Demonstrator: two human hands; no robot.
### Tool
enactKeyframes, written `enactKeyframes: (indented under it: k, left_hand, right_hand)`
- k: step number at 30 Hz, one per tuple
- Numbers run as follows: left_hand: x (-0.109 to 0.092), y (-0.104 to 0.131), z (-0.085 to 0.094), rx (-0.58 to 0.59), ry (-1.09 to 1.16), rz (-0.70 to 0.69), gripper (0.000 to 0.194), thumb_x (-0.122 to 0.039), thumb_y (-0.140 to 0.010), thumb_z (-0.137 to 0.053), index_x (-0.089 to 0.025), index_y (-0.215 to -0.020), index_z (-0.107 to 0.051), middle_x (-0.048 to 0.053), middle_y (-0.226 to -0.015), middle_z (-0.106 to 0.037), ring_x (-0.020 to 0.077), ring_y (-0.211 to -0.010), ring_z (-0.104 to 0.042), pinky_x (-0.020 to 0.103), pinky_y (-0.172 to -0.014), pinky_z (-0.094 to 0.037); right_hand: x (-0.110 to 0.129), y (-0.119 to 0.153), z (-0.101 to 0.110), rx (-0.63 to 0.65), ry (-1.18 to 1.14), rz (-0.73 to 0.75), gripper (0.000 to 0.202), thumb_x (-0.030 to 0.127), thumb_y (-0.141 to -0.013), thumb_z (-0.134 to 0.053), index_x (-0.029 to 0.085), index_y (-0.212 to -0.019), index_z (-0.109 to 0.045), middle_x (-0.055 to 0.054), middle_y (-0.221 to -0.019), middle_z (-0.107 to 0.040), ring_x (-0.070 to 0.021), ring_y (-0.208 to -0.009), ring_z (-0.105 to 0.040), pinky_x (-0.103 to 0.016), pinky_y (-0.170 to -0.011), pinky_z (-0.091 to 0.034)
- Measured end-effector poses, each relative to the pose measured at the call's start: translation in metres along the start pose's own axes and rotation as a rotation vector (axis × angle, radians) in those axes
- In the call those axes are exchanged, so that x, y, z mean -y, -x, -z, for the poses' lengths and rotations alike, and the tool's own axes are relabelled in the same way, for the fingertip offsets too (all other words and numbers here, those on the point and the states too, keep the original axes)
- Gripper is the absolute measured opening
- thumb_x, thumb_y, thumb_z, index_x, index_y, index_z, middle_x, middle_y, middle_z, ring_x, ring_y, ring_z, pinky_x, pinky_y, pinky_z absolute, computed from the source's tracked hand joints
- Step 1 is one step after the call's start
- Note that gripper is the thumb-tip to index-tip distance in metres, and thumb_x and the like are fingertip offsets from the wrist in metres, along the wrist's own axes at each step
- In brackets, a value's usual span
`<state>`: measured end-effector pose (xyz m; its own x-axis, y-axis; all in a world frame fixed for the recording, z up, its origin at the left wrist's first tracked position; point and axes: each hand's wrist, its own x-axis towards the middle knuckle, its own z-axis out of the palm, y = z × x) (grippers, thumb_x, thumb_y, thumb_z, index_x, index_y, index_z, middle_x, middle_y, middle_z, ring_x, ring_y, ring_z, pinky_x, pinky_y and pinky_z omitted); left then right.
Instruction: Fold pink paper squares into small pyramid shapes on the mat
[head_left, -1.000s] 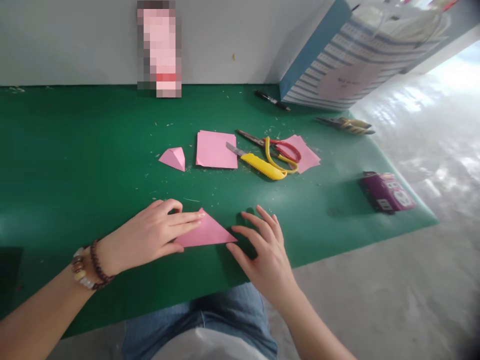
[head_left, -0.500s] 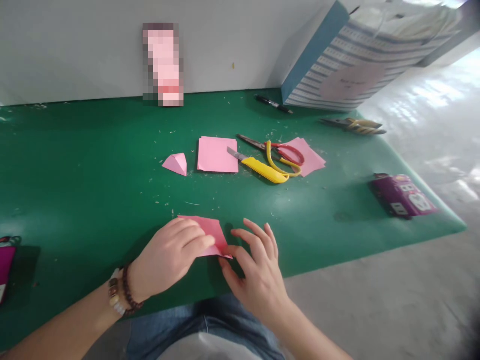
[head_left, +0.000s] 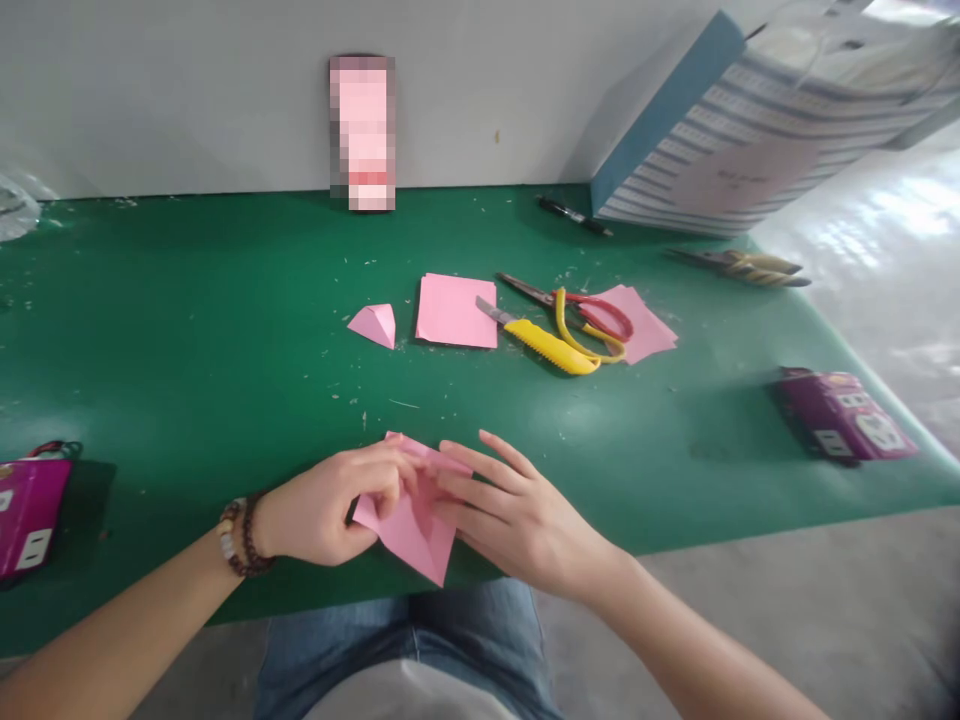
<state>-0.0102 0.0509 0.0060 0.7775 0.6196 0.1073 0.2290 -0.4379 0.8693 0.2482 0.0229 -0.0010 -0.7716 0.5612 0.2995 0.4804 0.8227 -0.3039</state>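
Pink sheet (head_left: 416,535), likely light and easily creased
Edges seem safest to hold; left hand (head_left: 341,500) pinches it, right hand (head_left: 517,515) touches, grip unclear.

Creased pink paper sheet (head_left: 416,535), left hand (head_left: 334,505) and right hand (head_left: 521,520) upon it. Small folded pink paper piece (head_left: 375,325), left of square pink paper stack (head_left: 450,315). Yellow-handled metal cutter (head_left: 551,346), blade overlapping stack. Red-and-yellow-handled scissors (head_left: 561,312), partly over further pink papers (head_left: 651,335).

Two hands (head_left: 322,508); two paper stacks (head_left: 450,318); two boxes (head_left: 851,415) (one cropped); one each: handled sheet (head_left: 416,538), folded piece (head_left: 375,324), knife (head_left: 551,346), scissors (head_left: 526,287), pliers (head_left: 757,267), pen (head_left: 573,215), bag (head_left: 712,150).
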Motion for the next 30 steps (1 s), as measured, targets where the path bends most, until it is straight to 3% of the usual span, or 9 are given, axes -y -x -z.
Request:
enactKeyframes:
  k: [5, 7, 10, 13, 15, 17, 20, 24, 30]
  left_hand:
    - [-0.001, 0.006, -0.006, 0.021, -0.352, -0.098, 0.022, 0.000, -0.078, -0.051, -0.019, -0.089, -0.056, 0.002, -0.108, -0.068, 0.0233, -0.128, -0.050, 0.048, -0.119, -0.027]
    - [-0.003, 0.010, -0.012, -0.038, -0.567, -0.112, 0.016, -0.010, -0.087, -0.056, -0.018, -0.100, -0.059, 0.004, -0.107, -0.069, 0.0259, -0.120, -0.055, 0.049, -0.113, -0.035]
    - [-0.007, 0.015, -0.025, -0.175, -0.671, -0.101, 0.013, -0.021, -0.091, -0.058, -0.015, -0.103, -0.060, 0.006, -0.098, -0.070, 0.0228, -0.097, -0.063, 0.042, -0.093, -0.050]
    - [-0.009, 0.014, -0.035, -0.358, -0.592, 0.085, 0.012, -0.020, -0.095, -0.052, -0.017, -0.106, -0.057, 0.004, -0.090, -0.068, 0.0178, -0.083, -0.064, 0.034, -0.076, -0.053]
    - [-0.010, 0.012, -0.037, -0.404, -0.530, 0.238, 0.018, -0.022, -0.096, -0.049, -0.018, -0.113, -0.054, 0.003, -0.087, -0.066, 0.0163, -0.078, -0.062, 0.031, -0.071, -0.053]
    - [-0.011, 0.009, -0.036, -0.346, -0.539, 0.310, 0.030, -0.020, -0.097, -0.045, -0.020, -0.127, -0.048, 0.002, -0.083, -0.064, 0.0166, -0.074, -0.059, 0.031, -0.069, -0.051]
    - [-0.012, 0.005, -0.032, -0.189, -0.612, 0.298, 0.045, -0.013, -0.097, -0.039, -0.023, -0.141, -0.041, 0.000, -0.077, -0.057, 0.0180, -0.073, -0.053, 0.032, -0.066, -0.048]
    - [-0.012, 0.001, -0.029, -0.072, -0.651, 0.324, 0.047, -0.007, -0.094, -0.040, -0.023, -0.137, -0.048, 0.002, -0.081, -0.053, 0.0193, -0.077, -0.050, 0.033, -0.066, -0.046]
    - [-0.013, -0.005, -0.025, -0.012, -0.693, 0.345, 0.043, -0.007, -0.092, -0.041, -0.019, -0.132, -0.054, 0.004, -0.082, -0.054, 0.0206, -0.076, -0.049, 0.035, -0.066, -0.046]
  right_hand:
    - [-0.009, -0.002, 0.001, -0.049, -0.025, 0.012, 0.020, 0.015, -0.096, -0.050, 0.022, -0.100, -0.069, 0.000, -0.105, -0.074, -0.0187, -0.119, -0.059, -0.047, -0.115, -0.034]
    - [-0.011, -0.004, 0.004, -0.050, -0.046, -0.022, 0.017, 0.016, -0.096, -0.052, 0.021, -0.101, -0.068, -0.001, -0.098, -0.075, -0.0188, -0.108, -0.064, -0.046, -0.110, -0.040]
    - [-0.012, -0.009, 0.003, -0.075, -0.100, -0.123, 0.018, 0.017, -0.096, -0.052, 0.020, -0.108, -0.065, -0.003, -0.089, -0.074, -0.0182, -0.090, -0.066, -0.040, -0.091, -0.053]
    - [-0.011, -0.013, -0.003, -0.108, -0.128, -0.324, 0.021, 0.020, -0.096, -0.051, 0.020, -0.115, -0.060, -0.005, -0.087, -0.072, -0.0185, -0.080, -0.066, -0.034, -0.072, -0.055]
    - [-0.011, -0.015, -0.008, -0.134, -0.133, -0.444, 0.017, 0.021, -0.096, -0.051, 0.020, -0.110, -0.059, -0.005, -0.085, -0.071, -0.0183, -0.077, -0.066, -0.032, -0.069, -0.054]
    - [-0.010, -0.017, -0.010, -0.127, -0.137, -0.490, 0.011, 0.020, -0.095, -0.051, 0.020, -0.103, -0.059, -0.003, -0.082, -0.070, -0.0172, -0.074, -0.065, -0.031, -0.068, -0.053]
    - [-0.009, -0.019, -0.011, -0.065, -0.106, -0.458, 0.016, 0.017, -0.095, -0.049, 0.020, -0.103, -0.063, -0.003, -0.082, -0.068, -0.0162, -0.072, -0.063, -0.030, -0.068, -0.052]
    - [-0.010, -0.020, -0.009, -0.038, -0.079, -0.433, 0.025, 0.016, -0.097, -0.045, 0.020, -0.107, -0.067, -0.005, -0.085, -0.066, -0.0164, -0.075, -0.062, -0.030, -0.069, -0.052]
    - [-0.012, -0.019, -0.011, -0.027, -0.073, -0.422, 0.028, 0.014, -0.096, -0.044, 0.018, -0.111, -0.068, -0.006, -0.086, -0.065, -0.0165, -0.073, -0.060, -0.030, -0.067, -0.052]
